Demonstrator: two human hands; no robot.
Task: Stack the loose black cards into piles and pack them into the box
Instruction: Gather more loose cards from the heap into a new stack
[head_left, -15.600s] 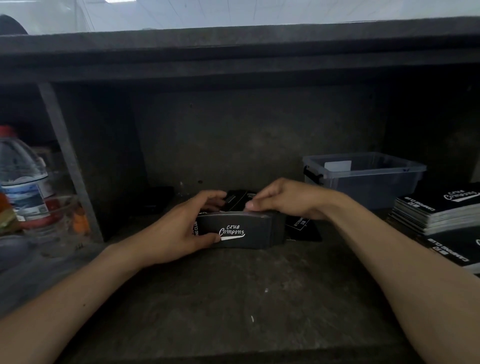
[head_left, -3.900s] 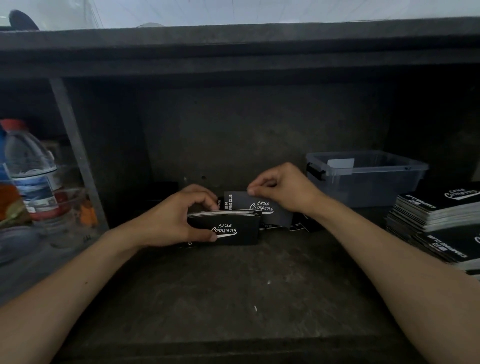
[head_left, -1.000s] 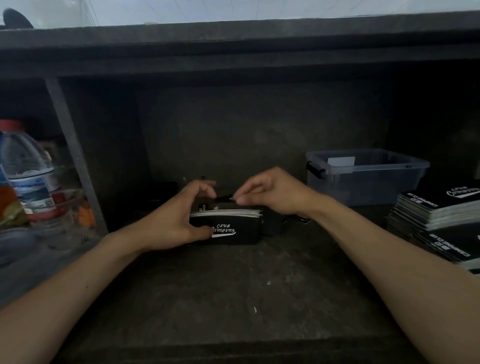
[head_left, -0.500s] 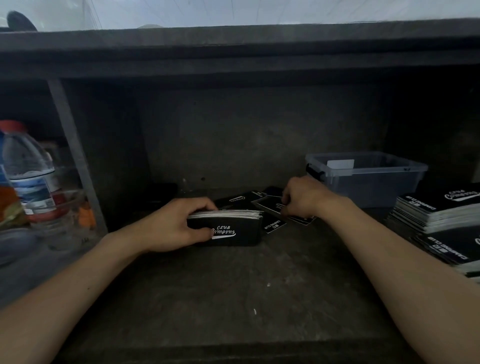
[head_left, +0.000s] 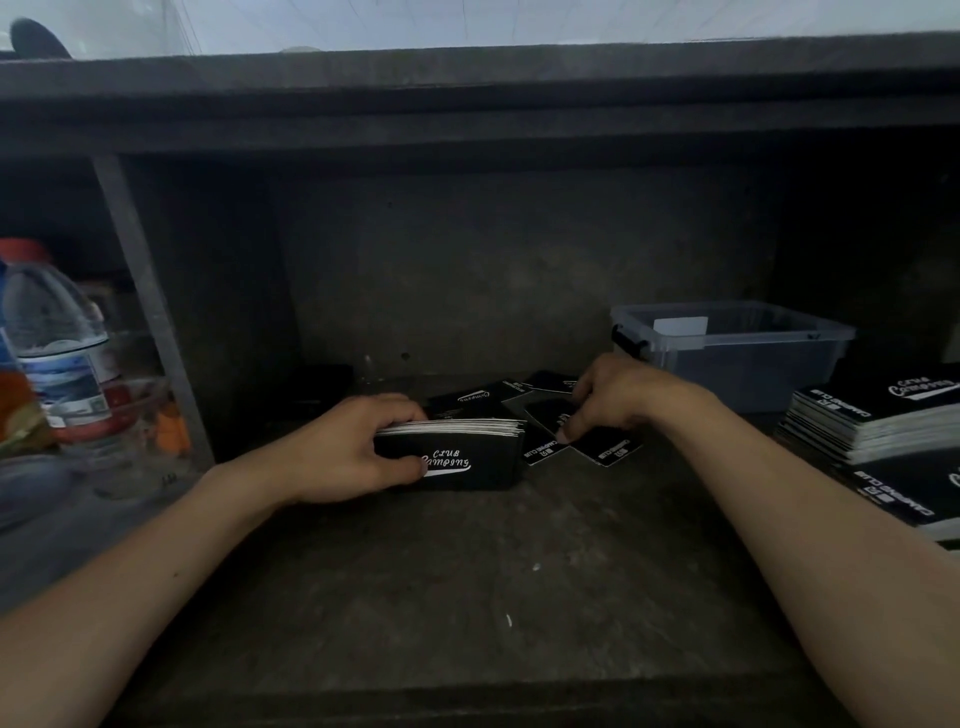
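- Loose black cards (head_left: 605, 448) with white "Camping Club" print lie scattered flat at the back of a dark, scuffed shelf board (head_left: 467, 582). They overlap each other at odd angles.
- Left hand (head_left: 343, 448) grips a thick stack of black cards (head_left: 467, 460) standing on its long edge on the board, thumb on the near face and fingers curled over the top. White card edges show along the top of the stack, and the "Club Camping" logo faces the viewer.
- Stack sits just left of the scattered cards and touches or overlaps the nearest one; the dim light does not show which.
- Right hand (head_left: 618, 395) is down on the scatter with fingers curled. Its thumb and fingertips pinch a single black card (head_left: 545, 415) that lies tilted on top of the others.
- Translucent grey plastic box (head_left: 737, 358) with a black side latch stands open-topped behind and to the right of the right hand, apart from the cards. A white patch shows on its far wall; its contents cannot be made out.
- Finished piles of black cards (head_left: 878, 421) sit at the right edge of the board, beside the box.
- Clear plastic water bottle (head_left: 52, 353) with a red cap stands at far left, beyond a grey upright divider (head_left: 150, 312).
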